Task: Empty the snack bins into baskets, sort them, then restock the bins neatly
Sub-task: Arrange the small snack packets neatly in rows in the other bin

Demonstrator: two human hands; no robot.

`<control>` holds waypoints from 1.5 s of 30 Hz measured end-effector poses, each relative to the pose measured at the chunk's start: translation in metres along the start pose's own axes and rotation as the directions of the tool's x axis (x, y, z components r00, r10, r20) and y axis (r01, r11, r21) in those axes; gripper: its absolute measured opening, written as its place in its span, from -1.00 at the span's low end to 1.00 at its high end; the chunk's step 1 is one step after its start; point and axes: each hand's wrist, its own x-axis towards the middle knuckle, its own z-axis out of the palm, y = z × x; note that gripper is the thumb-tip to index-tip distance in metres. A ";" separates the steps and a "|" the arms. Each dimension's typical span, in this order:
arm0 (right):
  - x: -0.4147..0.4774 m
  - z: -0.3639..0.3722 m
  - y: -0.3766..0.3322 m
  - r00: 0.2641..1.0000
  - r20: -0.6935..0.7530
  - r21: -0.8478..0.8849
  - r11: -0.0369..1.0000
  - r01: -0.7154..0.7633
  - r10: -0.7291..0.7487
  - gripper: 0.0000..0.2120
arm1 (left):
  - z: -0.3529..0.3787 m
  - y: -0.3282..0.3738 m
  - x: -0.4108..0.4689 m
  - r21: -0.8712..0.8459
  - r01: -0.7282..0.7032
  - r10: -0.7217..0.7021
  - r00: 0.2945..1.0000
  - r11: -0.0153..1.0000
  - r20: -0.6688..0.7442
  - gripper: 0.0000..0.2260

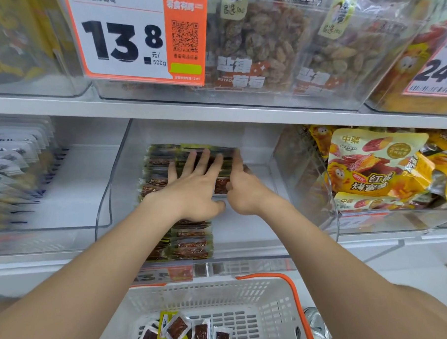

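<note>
A clear plastic bin [120, 174] sits on the middle shelf with rows of small dark red snack packets [189, 237] lined up in its left half. My left hand [192, 186] lies flat with spread fingers on top of the packet rows. My right hand [240, 186] is beside it at the rows' right edge, fingers extended against the packets, thumb near one red packet [220, 186]. Below, a white basket [269, 308] with an orange rim holds several loose packets [178, 330] of the same kind.
A bin of yellow sweet-potato snack bags [371, 173] stands to the right, and a bin of pale packets [9, 163] to the left. On the upper shelf are bins of dried fruit [263, 47] and a 13.8 price tag [134, 37].
</note>
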 end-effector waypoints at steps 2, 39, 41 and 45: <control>-0.001 0.000 -0.005 0.999 -0.029 0.100 0.994 -0.035 0.038 -0.09 | 0.001 -0.001 -0.003 0.021 0.065 -0.065 0.998 0.998 0.000 -0.05; -0.168 0.130 0.018 0.900 0.400 -0.373 0.866 0.333 -0.174 -0.92 | 0.125 -0.018 -0.163 0.265 -0.060 -0.095 0.840 0.962 0.534 -0.65; -0.140 0.163 0.039 0.907 0.404 -0.358 0.891 0.277 -0.120 -0.82 | 0.155 -0.040 -0.143 0.203 0.009 -0.115 0.847 0.979 0.519 -0.60; -0.110 0.232 0.088 0.926 0.377 -0.248 0.966 0.072 0.028 -0.71 | 0.230 -0.077 -0.121 0.021 0.226 -0.210 0.865 0.974 0.455 -0.58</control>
